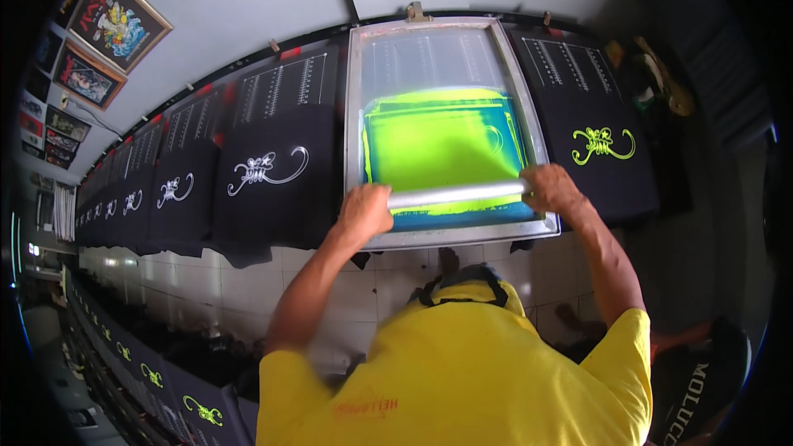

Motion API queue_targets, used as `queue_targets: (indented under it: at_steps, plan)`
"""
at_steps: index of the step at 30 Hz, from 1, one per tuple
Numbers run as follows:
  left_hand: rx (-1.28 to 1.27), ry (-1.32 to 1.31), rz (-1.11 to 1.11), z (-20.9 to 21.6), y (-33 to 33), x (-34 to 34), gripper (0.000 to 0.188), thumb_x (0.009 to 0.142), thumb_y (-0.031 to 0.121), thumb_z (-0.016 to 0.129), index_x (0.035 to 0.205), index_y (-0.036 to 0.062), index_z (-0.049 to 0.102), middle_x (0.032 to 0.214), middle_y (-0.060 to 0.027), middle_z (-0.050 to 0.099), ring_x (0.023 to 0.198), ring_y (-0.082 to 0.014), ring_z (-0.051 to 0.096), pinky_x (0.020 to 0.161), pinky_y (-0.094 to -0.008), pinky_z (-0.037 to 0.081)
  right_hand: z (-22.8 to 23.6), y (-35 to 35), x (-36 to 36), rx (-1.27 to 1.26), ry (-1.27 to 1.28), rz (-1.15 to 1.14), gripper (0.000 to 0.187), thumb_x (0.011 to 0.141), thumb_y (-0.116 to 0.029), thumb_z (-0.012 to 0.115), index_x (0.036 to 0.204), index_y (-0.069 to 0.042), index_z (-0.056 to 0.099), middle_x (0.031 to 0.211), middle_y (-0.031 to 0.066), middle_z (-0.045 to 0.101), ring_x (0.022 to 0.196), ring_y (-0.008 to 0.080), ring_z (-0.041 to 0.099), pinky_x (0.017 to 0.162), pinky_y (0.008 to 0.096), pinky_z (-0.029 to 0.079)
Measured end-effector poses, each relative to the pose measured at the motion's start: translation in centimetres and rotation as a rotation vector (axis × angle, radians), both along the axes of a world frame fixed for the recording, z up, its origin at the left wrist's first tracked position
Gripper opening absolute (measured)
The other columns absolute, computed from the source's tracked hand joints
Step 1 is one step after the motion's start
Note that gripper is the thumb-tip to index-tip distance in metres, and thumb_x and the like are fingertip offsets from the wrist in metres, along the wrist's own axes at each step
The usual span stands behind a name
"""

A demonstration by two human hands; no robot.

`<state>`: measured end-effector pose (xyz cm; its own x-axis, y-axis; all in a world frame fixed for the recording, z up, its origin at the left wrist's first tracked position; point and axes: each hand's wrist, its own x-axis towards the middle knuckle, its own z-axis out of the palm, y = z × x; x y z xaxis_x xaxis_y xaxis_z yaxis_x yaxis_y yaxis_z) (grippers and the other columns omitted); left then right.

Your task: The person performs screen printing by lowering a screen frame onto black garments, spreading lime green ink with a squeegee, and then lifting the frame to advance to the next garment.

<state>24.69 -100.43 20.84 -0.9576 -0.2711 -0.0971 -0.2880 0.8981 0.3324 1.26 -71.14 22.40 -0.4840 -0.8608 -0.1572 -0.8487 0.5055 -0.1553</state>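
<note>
A squeegee (458, 195) with a long silvery handle lies crosswise over the near part of a screen-printing frame (537, 128). My left hand (364, 211) is closed round its left end. At its right end, the fingers of my right hand (554, 189) are wrapped round the same handle. Bright yellow-green ink (429, 144) covers much of the mesh beyond the squeegee, and a thin ragged band of it shows on the near side. Blue-green stencil borders the ink. The squeegee's blade is hidden beneath the handle.
Right of the frame lies a black shirt (632, 177) with a yellow-green print. Several black shirts with white prints (268, 172) line the bench to the left. A metal clamp (415, 11) stands at the frame's far edge. Another person's dark shirt (702, 388) shows at lower right.
</note>
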Motion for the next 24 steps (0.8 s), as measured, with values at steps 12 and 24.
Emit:
queue_targets:
  at_steps: [12,24]
  plan:
    - [-0.053,0.155,-0.019,-1.1,2.0,3.0,0.027,0.07,-0.005,0.061,0.096,-0.004,0.066,0.094,-0.023,0.068,0.089,-0.039,0.067,0.077,-0.0451,0.056,-1.0,3.5,3.6,-0.302,0.083,0.124,0.029,0.068,-0.007,0.071,0.095,-0.005,0.06,0.093,0.0133,0.064,0.084,0.0313,0.065,0.07,0.0427,0.056]
    - [-0.239,0.367,-0.061,-4.6,-3.4,-3.9,0.026,0.071,-0.003,0.059,0.096,-0.0041,0.067,0.094,-0.0203,0.07,0.084,-0.0342,0.071,0.072,-0.0404,0.058,-4.5,-2.0,-3.3,-0.432,0.187,0.128,0.022,0.066,0.001,0.061,0.087,-0.003,0.056,0.086,0.014,0.06,0.079,0.0335,0.063,0.066,0.0421,0.055]
